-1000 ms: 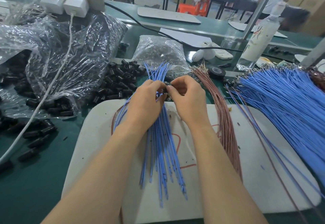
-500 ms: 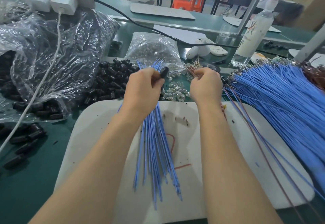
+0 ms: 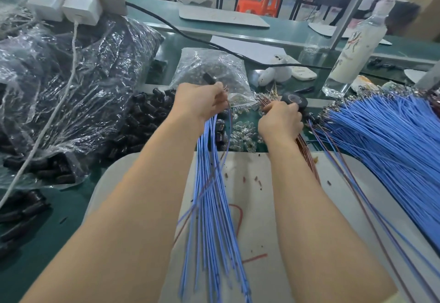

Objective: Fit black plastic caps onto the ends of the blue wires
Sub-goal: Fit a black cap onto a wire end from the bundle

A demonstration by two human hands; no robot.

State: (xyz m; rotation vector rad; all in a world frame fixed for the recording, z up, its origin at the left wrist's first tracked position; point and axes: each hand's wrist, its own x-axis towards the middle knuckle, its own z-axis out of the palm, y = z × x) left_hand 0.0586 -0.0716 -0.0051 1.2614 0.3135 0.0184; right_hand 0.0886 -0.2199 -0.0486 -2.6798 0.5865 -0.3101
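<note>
Both hands had spread apart; I saw the left hand gripping blue wires and a black cap, the right hand clutching brown wires.

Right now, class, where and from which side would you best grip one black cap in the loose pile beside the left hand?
Pinch a cap on top of the loose pile across its round barrel, coming from above: the caps mostly lie heaped on their sides, so probably only their upper flanks are free.
</note>
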